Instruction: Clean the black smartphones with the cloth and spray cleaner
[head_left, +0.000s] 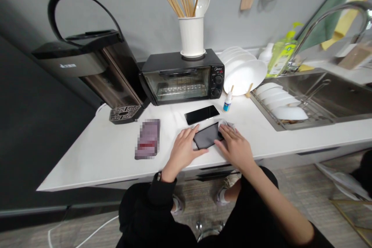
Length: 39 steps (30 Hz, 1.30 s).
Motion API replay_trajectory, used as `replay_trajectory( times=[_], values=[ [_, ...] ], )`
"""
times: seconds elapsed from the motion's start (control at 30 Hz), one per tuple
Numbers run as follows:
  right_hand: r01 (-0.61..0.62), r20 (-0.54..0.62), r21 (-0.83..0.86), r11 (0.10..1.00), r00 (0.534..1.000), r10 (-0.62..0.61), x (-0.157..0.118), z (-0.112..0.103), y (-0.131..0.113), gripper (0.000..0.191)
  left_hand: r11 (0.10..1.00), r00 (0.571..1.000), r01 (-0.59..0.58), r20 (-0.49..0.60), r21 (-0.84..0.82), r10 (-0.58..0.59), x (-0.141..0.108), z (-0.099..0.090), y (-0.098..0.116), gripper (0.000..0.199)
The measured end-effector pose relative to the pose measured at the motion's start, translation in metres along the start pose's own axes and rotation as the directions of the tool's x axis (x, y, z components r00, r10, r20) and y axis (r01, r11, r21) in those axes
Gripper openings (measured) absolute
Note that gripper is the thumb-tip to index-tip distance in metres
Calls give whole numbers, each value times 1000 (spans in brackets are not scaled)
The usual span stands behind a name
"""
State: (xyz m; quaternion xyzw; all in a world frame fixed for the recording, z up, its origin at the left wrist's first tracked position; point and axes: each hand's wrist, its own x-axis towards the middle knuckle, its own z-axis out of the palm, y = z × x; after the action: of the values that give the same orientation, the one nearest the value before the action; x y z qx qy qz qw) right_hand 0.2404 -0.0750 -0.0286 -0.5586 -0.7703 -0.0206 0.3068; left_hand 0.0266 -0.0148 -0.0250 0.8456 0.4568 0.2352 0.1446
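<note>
A dark, flat, phone-shaped piece lies on the white counter between my hands. My left hand rests at its left end, thumb and fingers spread apart along its edges. At the right end my right hand has its fingers over the corner and on a pale, crumpled cloth or wrapper, thumb at the near edge; what it grips is partly hidden. Just behind lies a black phone, screen up. A small white bottle with a blue label stands behind and to the right. A blurred purple item lies to the left.
A black toaster oven bears a white cup of chopsticks. A dark dispenser stands at the left. White plates stand right of the oven, beside a sink with a bowl rack.
</note>
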Motion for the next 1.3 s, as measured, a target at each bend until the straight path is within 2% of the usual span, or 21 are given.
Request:
replay_trajectory(
  times=[0.1, 0.2, 0.33, 0.4, 0.47, 0.53, 0.6, 0.67, 0.73, 0.83, 0.97, 1.03, 1.1, 1.2, 1.3],
  values=[
    [112, 97, 87, 990, 988, -120, -6, 1, -6, 52, 1000, 1000, 20, -23, -7, -20, -1, 2, -1, 86],
    [117, 117, 179, 977, 983, -139, -7, 5, -8, 40, 999, 996, 39, -81, -17, -40, -1, 4, -2, 70],
    [141, 115, 256, 956, 978, -175, -1, 7, 12, 58, 993, 996, 13, -84, -117, -23, -2, 3, 0, 71],
    [153, 72, 281, 948, 981, -179, 1, 5, 24, 59, 980, 993, 78, -68, -184, -92, -4, 1, 3, 60],
    [126, -29, 329, 936, 992, -123, 2, 1, 32, 51, 952, 978, 178, -62, -248, -198, -7, 1, 7, 39],
    [53, -179, 417, 907, 984, 25, 3, -5, 35, 37, 925, 964, 220, -77, -310, -255, -11, 4, 13, 27],
    [-17, -307, 496, 868, 932, 193, 6, -12, 36, 27, 920, 960, 203, -118, -336, -255, -14, 9, 19, 25],
    [-31, -367, 508, 861, 896, 249, 11, -16, 38, 27, 937, 962, 166, -157, -307, -222, -16, 14, 24, 24],
    [20, -348, 453, 891, 925, 156, 16, -17, 41, 35, 957, 967, 138, -174, -256, -186, -17, 17, 27, 25],
    [121, -246, 336, 934, 969, -36, 22, -9, 37, 51, 972, 974, 122, -163, -202, -156, -18, 18, 28, 28],
    [205, -169, 257, 944, 972, -165, 18, 10, 2, 59, 981, 981, 103, -147, -167, -128, -18, 16, 28, 27],
    [245, -146, 264, 933, 966, -212, 14, 17, -17, 58, 983, 977, 126, -153, -131, -145, -18, 16, 28, 25],
    [287, -121, 272, 918, 957, -264, 12, 19, -26, 61, 982, 972, 170, -152, -79, -181, -18, 16, 29, 24],
    [368, -100, 238, 899, 930, -354, 17, 13, -13, 69, 980, 969, 182, -152, -83, -193, -16, 16, 30, 25],
    [311, -125, 168, 935, 948, -293, 28, 3, 18, 65, 972, 959, 210, -172, -106, -226, -15, 16, 31, 28]
  ],
)
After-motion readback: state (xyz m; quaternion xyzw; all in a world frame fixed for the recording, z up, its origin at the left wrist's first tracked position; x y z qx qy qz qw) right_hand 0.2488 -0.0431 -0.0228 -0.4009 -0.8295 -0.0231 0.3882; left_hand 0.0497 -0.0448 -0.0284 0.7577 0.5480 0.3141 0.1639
